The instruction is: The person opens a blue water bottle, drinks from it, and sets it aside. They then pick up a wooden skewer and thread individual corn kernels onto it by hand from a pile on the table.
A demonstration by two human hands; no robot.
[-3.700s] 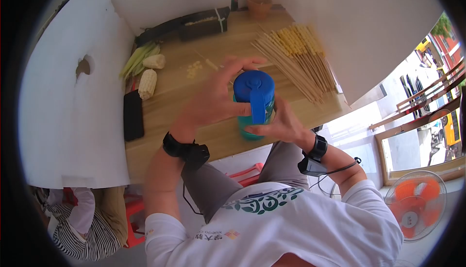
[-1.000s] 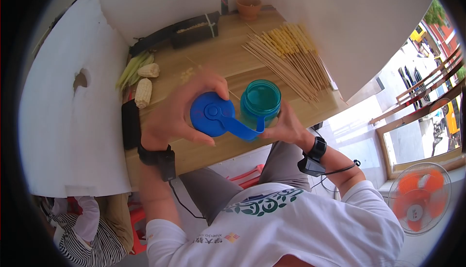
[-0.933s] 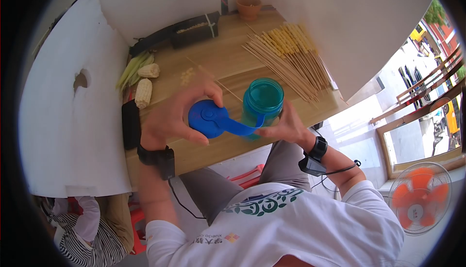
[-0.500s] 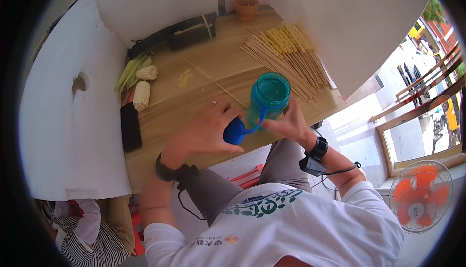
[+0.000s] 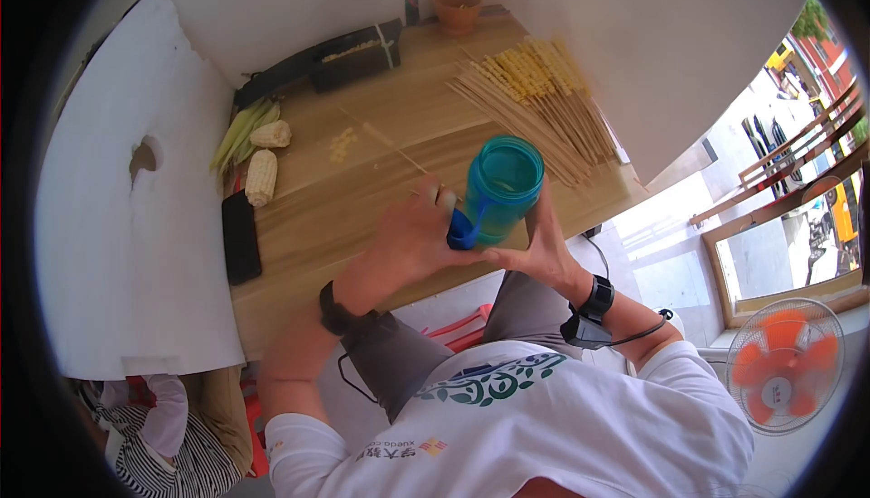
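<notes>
A teal bottle [image 5: 504, 188] stands uncapped, its mouth facing the camera, held above the front edge of the wooden table [image 5: 362, 181]. My right hand [image 5: 539, 249] grips its body from the right and below. The blue lid [image 5: 460, 229] hangs by its strap at the bottle's left side. My left hand [image 5: 412, 242] is wrapped around that lid and presses against the bottle. Most of the lid is hidden under my fingers.
A fan of wooden skewers with corn kernels [image 5: 535, 99] lies at the right of the table. Corn cobs and husks [image 5: 254, 149] sit at the left, with a black phone [image 5: 240, 237] below them. A black tray [image 5: 349, 52] and a clay pot [image 5: 458, 9] stand at the back.
The lid came off the bottle and swung down on its strap. My left hand moved with it from the bottle's top to its left side, and the bottle rose slightly.
</notes>
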